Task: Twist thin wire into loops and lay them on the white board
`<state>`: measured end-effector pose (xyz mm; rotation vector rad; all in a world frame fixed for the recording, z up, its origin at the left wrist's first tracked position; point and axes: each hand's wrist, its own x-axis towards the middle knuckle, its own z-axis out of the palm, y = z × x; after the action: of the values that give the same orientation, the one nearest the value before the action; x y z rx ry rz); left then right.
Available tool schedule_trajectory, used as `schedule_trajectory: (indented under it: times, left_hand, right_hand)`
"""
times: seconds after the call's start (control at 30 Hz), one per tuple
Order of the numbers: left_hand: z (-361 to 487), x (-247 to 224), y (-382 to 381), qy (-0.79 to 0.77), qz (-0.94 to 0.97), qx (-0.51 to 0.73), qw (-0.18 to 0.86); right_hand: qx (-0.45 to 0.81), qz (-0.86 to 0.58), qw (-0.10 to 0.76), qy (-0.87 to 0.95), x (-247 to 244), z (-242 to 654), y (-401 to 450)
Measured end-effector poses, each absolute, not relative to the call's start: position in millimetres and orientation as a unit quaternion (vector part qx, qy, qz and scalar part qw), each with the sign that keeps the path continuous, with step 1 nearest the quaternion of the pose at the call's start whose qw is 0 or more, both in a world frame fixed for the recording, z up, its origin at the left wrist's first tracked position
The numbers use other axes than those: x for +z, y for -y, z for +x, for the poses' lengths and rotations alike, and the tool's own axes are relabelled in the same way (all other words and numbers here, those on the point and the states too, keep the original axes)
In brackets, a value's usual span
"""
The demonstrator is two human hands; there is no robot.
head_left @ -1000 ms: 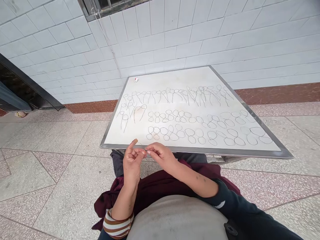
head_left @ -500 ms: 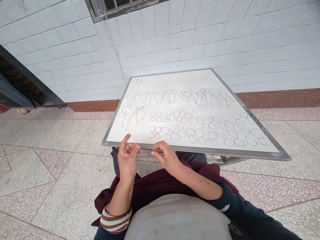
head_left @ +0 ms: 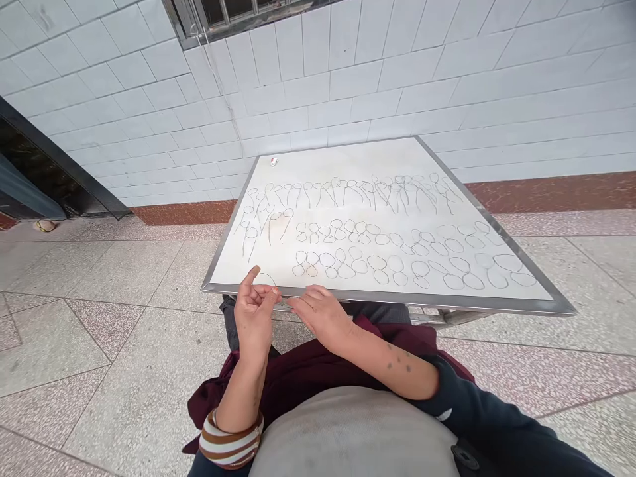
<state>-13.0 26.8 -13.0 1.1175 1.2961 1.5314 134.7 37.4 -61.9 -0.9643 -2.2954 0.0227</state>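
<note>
My left hand (head_left: pixel 254 318) is at the table's near left edge, thumb and index finger pinching a thin wire (head_left: pixel 267 277) whose curved loop rises above the fingertips. Close beside it, palm down, my right hand (head_left: pixel 318 315) has its fingers closed and almost touching the left fingertips, at the wire's lower end. The right thumb is hidden beneath. Two rows of thin wire pieces with paired loops (head_left: pixel 380 276) lie across the near half of the white tabletop (head_left: pixel 338 159). Behind them are many wires with one loop and loose tails (head_left: pixel 308 192), partly overlapping.
The tabletop has a grey metal rim (head_left: pixel 397 296). A small white and red object (head_left: pixel 273 161) lies at its far left corner. A tiled wall (head_left: pixel 328 93) with a barred window stands behind. At the left is a dark doorway (head_left: pixel 30 172).
My right hand has moved left toward the left fingertips and turned palm down, its fingers closing over. The left hand stays almost still, still pinching the wire.
</note>
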Motion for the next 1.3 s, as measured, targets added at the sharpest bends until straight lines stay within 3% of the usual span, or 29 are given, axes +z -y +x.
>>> schedule_trajectory:
  times: [0.2,0.43,0.73,1.3]
  left_hand:
    - [-18.1,-14.0,-28.4,-0.525,0.422,0.595,0.439]
    - [-10.6,-20.6,-26.1,-0.521,0.405,0.596,0.457]
    - [1.8,-28.7,-23.0,-0.523,0.442,0.587,0.432]
    - [-1.3,-23.6,-20.2,-0.552,0.419,0.527,0.493]
  right_hand:
    - [0.026,-0.37,0.27,0.888,-69.9,143.3,-32.5]
    - [0.083,-0.387,0.301,0.868,-78.0,162.9,-30.6]
    - [0.029,-0.441,0.261,0.858,-49.3,143.1,-31.4]
    - [0.14,-0.395,0.301,0.856,-71.3,157.7,-29.5]
